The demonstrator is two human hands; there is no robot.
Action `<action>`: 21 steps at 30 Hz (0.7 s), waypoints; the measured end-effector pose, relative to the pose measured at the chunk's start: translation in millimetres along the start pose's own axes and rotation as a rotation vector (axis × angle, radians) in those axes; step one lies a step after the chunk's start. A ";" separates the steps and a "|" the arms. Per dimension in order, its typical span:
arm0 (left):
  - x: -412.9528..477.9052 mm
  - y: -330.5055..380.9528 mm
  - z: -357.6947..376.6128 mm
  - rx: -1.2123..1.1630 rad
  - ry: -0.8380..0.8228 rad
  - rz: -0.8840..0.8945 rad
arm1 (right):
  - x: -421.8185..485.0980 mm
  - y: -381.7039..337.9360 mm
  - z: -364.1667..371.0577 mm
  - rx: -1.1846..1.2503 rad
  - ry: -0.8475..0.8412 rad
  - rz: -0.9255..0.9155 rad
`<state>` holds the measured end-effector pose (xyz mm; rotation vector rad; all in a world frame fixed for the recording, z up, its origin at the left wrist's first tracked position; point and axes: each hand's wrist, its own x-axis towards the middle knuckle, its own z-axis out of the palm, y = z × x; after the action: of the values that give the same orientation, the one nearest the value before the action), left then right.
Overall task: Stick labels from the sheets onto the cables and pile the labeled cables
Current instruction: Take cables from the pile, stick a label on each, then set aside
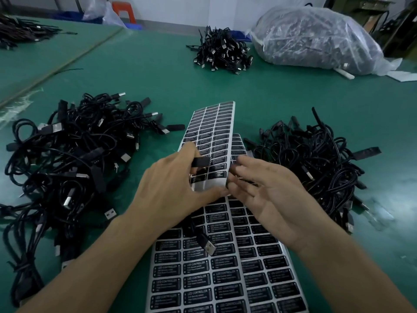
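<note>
Over the green counter [158, 71], we pinch a cable [200, 162] with the fingers of our left hand [173, 186] against the lifted sheet [214, 132], while our right hand [266, 195] has its fingers spread at the sheet's edge, so peeling one label cleanly seems next.

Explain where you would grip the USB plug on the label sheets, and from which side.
Probably pinch the USB plug across its black housing, coming from above. It rests on the label sheets with its metal tip pointing toward the person, and its cable runs up under the left hand.
</note>
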<state>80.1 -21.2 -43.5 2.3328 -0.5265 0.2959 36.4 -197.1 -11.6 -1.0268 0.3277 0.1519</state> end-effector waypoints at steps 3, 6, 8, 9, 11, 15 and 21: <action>-1.1 0.4 -0.8 -0.025 0.017 0.008 | -2.2 1.5 0.7 -0.298 -0.035 -0.055; -2.0 2.2 -1.8 -0.028 0.024 0.031 | -4.3 5.7 -1.2 -0.734 -0.018 -0.217; -2.7 3.4 -2.5 -0.009 0.047 0.055 | -4.4 8.0 -3.9 -0.924 0.001 -0.295; -3.2 3.7 -2.8 0.001 0.060 0.072 | -3.8 9.1 -5.5 -0.951 0.000 -0.304; -4.5 3.7 -3.6 0.007 0.075 0.113 | -2.6 10.2 -7.6 -0.909 -0.013 -0.285; -5.8 3.5 -3.7 -0.040 0.071 0.202 | 0.3 11.8 -9.8 -0.854 -0.018 -0.263; -6.7 2.3 -2.2 -0.054 0.056 0.233 | 3.1 20.0 -10.3 -0.952 -0.017 -0.319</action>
<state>72.9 -19.2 -42.9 2.2062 -0.7706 0.4489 31.7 -195.7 -33.8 -2.0013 0.0527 0.0176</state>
